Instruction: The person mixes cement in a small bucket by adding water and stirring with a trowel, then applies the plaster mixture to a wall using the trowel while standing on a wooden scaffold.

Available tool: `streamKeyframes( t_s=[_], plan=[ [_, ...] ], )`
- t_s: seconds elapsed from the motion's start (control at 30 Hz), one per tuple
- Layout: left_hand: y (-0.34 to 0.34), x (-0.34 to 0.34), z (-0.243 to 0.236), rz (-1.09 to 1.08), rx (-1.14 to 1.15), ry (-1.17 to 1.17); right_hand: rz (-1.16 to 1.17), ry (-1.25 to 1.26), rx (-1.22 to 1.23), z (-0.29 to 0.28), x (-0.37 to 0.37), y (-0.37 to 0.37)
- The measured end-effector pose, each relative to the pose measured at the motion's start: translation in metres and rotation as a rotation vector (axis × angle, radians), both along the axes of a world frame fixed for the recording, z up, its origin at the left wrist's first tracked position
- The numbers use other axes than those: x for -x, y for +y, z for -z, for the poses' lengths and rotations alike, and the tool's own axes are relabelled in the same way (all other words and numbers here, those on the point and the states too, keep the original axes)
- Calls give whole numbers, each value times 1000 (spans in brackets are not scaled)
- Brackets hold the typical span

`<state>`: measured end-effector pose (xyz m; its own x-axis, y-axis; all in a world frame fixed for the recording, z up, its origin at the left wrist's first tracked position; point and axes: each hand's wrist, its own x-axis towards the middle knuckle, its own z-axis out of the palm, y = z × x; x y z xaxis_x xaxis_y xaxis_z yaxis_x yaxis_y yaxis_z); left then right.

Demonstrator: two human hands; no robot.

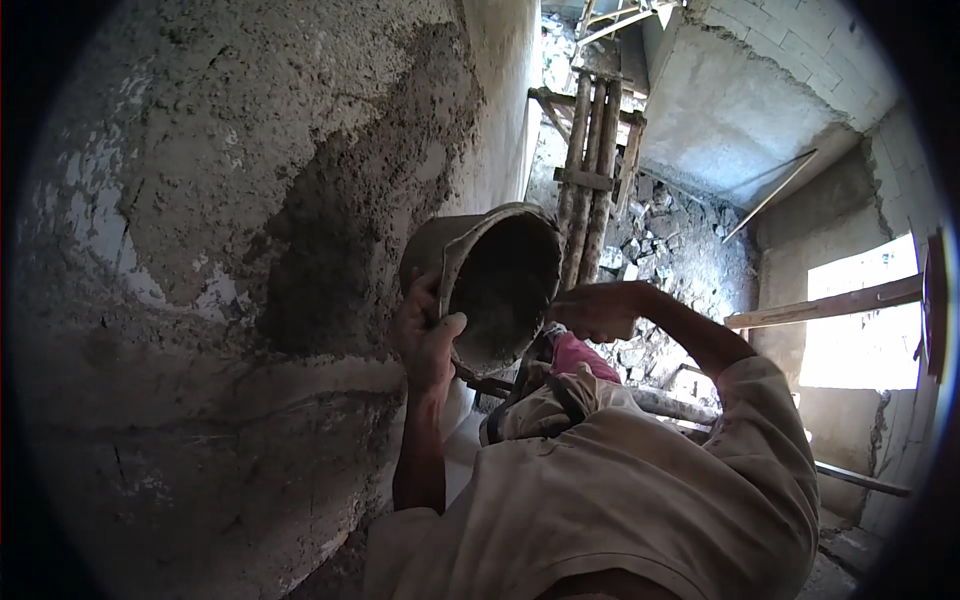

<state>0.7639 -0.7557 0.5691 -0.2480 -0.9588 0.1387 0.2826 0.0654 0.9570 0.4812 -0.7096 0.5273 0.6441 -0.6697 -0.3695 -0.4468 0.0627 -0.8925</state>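
A grey, mortar-smeared bucket (425,245) is tipped on its side beside the wall, its round mouth turned to the right and toward me. My left hand (425,335) grips it at the left, with the thumb over the rim and the fingers round the outside. The inside is dark, with some greyish matter low down that I cannot make out clearly. At the right edge of the mouth is my right hand (597,310), its fingers curled in against the rim. Whether those fingers grip the rim or something else is hidden in shadow.
A rough plastered wall (200,180) with a dark damp patch (345,200) rises close on my left. Ahead runs a scaffold walkway of wooden poles (590,170). Rubble (650,230) lies below; a wooden beam (830,300) crosses a bright opening at the right.
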Motion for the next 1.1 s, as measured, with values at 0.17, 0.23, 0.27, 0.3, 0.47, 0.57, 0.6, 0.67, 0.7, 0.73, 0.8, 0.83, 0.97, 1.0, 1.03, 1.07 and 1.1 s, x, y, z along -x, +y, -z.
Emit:
streamKeyframes(
  t_s=[0.17,0.23,0.27,0.3,0.47,0.57,0.6,0.67,0.7,0.73,0.8,0.83,0.97,1.0,1.03,1.07,1.1],
  plan=[
    [-13,5,25,48,-300,94,242,-497,-891,66,-31,34],
    [-17,6,31,8,-355,46,280,-678,-1036,76,-46,37],
    [-22,9,33,-23,-354,37,321,-697,-1041,70,-51,37],
    [-23,7,32,-64,-352,17,310,-698,-1013,54,-55,34],
    [-47,6,39,-282,-350,129,406,-937,-873,37,-51,35],
    [-60,-18,68,-381,-392,182,559,-1015,-704,2,-42,43],
    [-61,-25,79,-374,-407,213,654,-1052,-616,-9,-36,47],
    [-50,-40,91,-422,-458,249,827,-1116,-445,-32,-27,53],
    [-43,-45,96,-439,-484,276,1065,-980,-232,-52,-24,58],
    [-32,-63,103,-447,-495,263,1213,-918,-34,-60,-25,55],
    [-10,-99,122,-447,-516,254,1455,-770,350,-69,-21,41],
    [6,-109,117,-527,-620,235,1574,-601,457,-67,-15,29],
    [112,-196,155,-453,378,-857,2021,-572,756,-75,-28,-33],
    [122,-213,164,-439,342,-803,2031,47,1205,-36,-29,-59],
    [119,-208,168,-460,300,-760,2040,283,972,18,-34,-87],
    [120,-206,171,-479,248,-733,1929,565,966,44,-62,-113],
    [127,-203,172,-494,188,-715,1745,729,997,48,-106,-138]
  ],
)
